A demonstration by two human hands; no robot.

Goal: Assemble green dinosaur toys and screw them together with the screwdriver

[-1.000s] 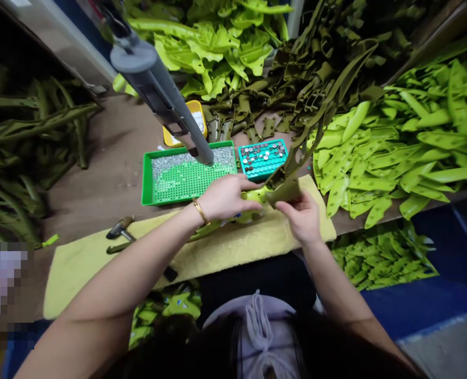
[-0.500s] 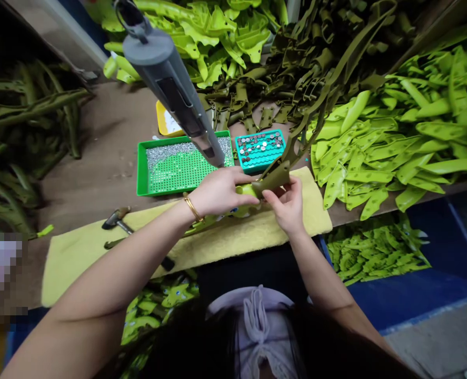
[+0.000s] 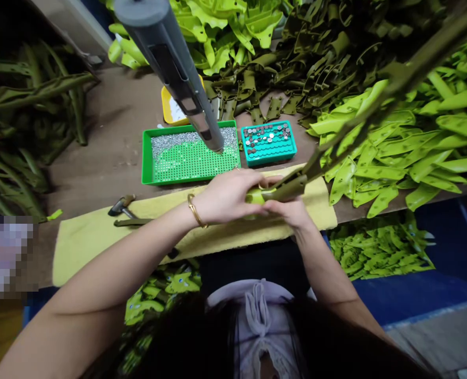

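My left hand (image 3: 227, 197), with a gold bangle on its wrist, is closed over a lime-green plastic part (image 3: 254, 198) above the yellow cloth (image 3: 99, 237). My right hand (image 3: 290, 210) grips the near end of a long olive-green plastic arm (image 3: 359, 113), which slants up to the right toward the camera. The olive piece meets the lime part between my two hands. Both hands press together at that joint.
A grey hanging driver tool (image 3: 178, 68) points down at a green tray of small screws (image 3: 189, 155). Beside it stand a teal tray of round metal pieces (image 3: 268, 142), a yellow box (image 3: 170, 110), a hammer (image 3: 122, 206). Lime parts (image 3: 415, 142) and olive parts (image 3: 308, 58) lie piled around.
The olive arm has swung up and rightward, closer to the camera. My hands have come closer together over the lime part; my right hand now sits lower under the joint.
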